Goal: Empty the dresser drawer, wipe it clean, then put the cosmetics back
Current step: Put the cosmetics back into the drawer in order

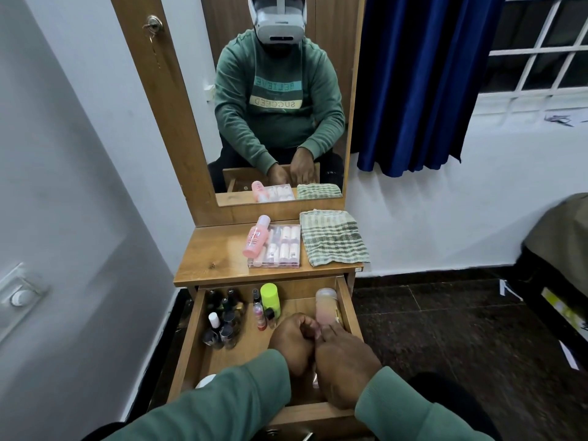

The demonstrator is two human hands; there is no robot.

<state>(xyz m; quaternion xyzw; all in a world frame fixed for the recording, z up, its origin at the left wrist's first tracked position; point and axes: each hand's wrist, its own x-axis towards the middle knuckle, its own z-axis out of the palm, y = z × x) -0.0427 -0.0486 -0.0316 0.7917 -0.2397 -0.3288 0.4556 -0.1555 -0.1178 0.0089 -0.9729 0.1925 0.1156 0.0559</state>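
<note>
Wooden drawer (191, 338) open, holding dark nail-polish bottles (221, 326); left hand (294, 342) and right hand (345, 361) clenched together, grasp unclear

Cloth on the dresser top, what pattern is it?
Green and cream checks on the cloth, clearest in the head view.

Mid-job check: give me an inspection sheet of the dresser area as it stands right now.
Surface: wooden dresser top, partly bare on its left.
Job's things: open drawer holds dark nail polish bottles, a lime-capped bottle, a small red bottle and a pale pink bottle. On top lie a pink bottle, a clear case of tubes and a folded checked cloth.
Clutter: white round object at the drawer's near left corner, unidentifiable.
Hands: left hand and right hand are together inside the drawer; what they grip is hidden.
Cables: nothing seen.
Surroundings: mirror, blue curtain, window, dark floor.
</note>
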